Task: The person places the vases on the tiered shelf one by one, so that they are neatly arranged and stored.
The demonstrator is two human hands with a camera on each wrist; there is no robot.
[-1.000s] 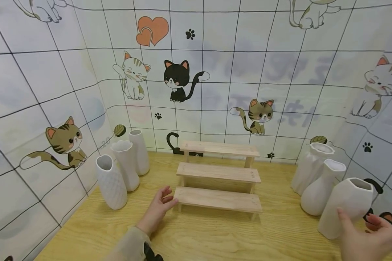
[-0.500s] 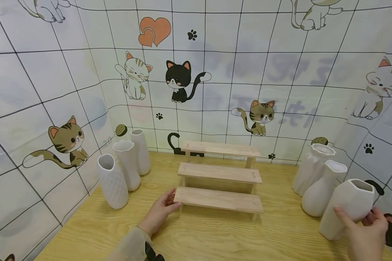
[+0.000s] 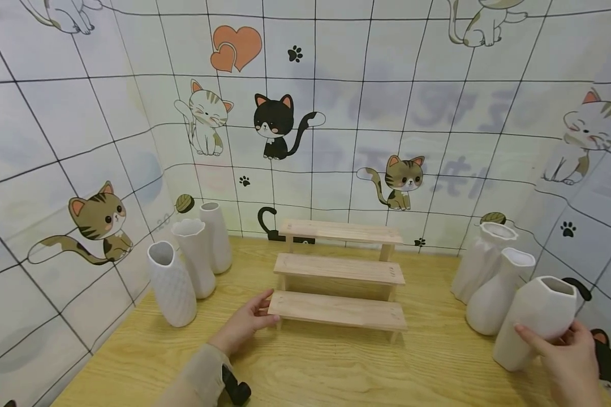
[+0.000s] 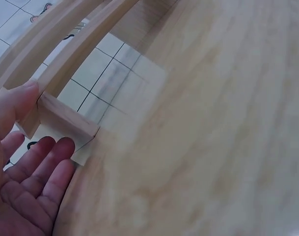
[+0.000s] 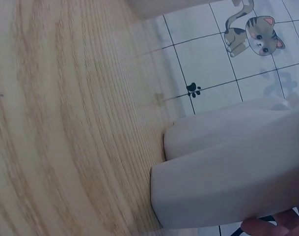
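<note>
In the head view, my left hand [image 3: 244,325] holds the left end of the lowest plank of a three-tier wooden display stand [image 3: 338,310], thumb at the front edge and fingers at the far side. The left wrist view shows that thumb on the end of the plank [image 4: 78,49], the other fingers loosely bent below. My right hand [image 3: 567,353] grips an angular white vase [image 3: 532,316], thumb on its near side and fingers behind. Its base appears to be on the table. Just behind it stand a round-bellied white vase [image 3: 494,297] and a pleated white vase [image 3: 481,263].
On the left of the wooden table [image 3: 310,373] stand a textured white vase [image 3: 173,288], a wavy-rimmed vase [image 3: 196,257] and a slim vase [image 3: 216,237]. A cat-print wall covering [image 3: 331,141] encloses the table at the back and sides.
My right hand has closed round the angular vase, its fingers moving in behind it. My left hand has come onto the end of the lowest plank. The vases and stand have stayed put.
</note>
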